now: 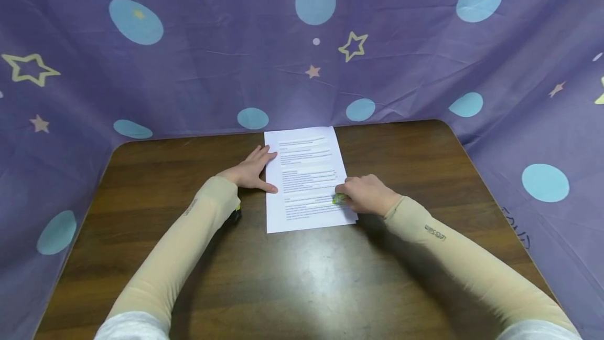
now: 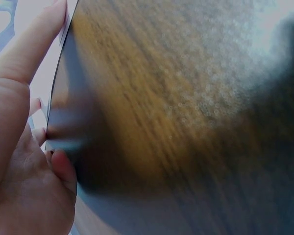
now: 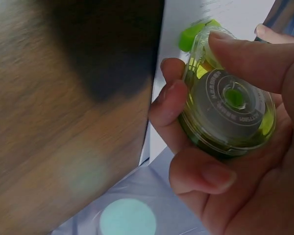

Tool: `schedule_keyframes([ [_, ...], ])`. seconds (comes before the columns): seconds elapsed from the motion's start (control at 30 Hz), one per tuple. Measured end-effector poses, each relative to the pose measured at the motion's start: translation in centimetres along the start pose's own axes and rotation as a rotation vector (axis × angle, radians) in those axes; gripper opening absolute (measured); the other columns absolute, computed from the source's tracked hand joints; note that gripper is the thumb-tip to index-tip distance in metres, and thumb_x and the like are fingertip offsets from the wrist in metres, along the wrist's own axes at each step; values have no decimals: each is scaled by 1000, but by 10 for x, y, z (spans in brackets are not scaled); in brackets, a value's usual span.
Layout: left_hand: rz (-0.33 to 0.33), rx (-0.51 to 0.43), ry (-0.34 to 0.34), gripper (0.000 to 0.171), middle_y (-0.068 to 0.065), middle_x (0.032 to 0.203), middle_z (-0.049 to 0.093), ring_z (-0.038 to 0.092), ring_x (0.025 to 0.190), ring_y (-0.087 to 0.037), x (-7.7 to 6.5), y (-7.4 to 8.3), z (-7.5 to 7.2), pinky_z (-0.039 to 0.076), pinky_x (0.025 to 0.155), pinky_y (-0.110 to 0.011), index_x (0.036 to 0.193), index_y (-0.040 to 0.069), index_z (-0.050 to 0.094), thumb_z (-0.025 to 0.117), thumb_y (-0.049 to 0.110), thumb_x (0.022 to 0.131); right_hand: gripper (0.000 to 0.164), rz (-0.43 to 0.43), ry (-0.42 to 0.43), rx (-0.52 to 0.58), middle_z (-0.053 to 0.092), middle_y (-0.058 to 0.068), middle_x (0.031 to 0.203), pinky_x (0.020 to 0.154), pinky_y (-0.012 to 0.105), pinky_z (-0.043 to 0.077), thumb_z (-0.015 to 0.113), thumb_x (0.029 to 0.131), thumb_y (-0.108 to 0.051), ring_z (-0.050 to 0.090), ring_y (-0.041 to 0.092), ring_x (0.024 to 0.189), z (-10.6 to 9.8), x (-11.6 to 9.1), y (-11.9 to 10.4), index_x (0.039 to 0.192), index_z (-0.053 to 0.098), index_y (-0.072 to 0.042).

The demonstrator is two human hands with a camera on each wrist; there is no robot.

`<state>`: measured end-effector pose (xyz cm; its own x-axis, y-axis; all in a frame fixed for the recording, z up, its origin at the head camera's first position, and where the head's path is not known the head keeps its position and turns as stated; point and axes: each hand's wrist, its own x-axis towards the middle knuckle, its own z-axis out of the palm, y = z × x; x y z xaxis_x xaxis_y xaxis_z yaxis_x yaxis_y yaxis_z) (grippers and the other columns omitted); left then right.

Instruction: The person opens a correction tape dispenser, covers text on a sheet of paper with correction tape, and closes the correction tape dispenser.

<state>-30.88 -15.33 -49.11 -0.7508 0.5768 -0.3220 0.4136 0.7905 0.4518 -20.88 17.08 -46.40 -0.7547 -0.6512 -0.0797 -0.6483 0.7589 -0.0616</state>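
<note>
A printed sheet of paper (image 1: 274,216) lies on the table, with white strips over parts of its text lines. My right hand (image 1: 370,194) grips a correction tape dispenser (image 3: 230,105) over the right side of the sheet. The dispenser is see-through green with a grey reel. In the right wrist view the thumb presses its upper side and the fingers curl round it; its green tip points at the paper, though contact cannot be made out. My left hand (image 1: 252,171) rests on the sheet's left edge, thumb and fingers spread. The left wrist view shows the thumb and palm (image 2: 24,196) close up.
The brown wooden table (image 1: 311,282) has rounded far corners and a bright glare in front of the sheet. A purple curtain (image 1: 198,77) with stars and blue dots hangs behind it and at both sides. The sheet's far edge reaches the curtain.
</note>
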Motion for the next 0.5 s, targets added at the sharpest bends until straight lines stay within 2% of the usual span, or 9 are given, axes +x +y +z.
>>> schedule_keyframes([
  [0.27,11,-3,2,114,-16,156,-7,-13,141,-35,1,-3,3,7,111,-55,151,8,11,74,57,70,12,47,-15,17,58,-4,75,43,30,37,69,81,-11,47,11,57,2,-11,10,91,68,-18],
  [0.5,3,-2,6,114,-15,156,-7,-13,142,-33,1,-1,1,7,112,-54,151,9,11,75,56,70,10,84,-8,13,55,-5,72,43,32,36,69,82,-14,46,12,56,3,-17,16,88,66,-21],
])
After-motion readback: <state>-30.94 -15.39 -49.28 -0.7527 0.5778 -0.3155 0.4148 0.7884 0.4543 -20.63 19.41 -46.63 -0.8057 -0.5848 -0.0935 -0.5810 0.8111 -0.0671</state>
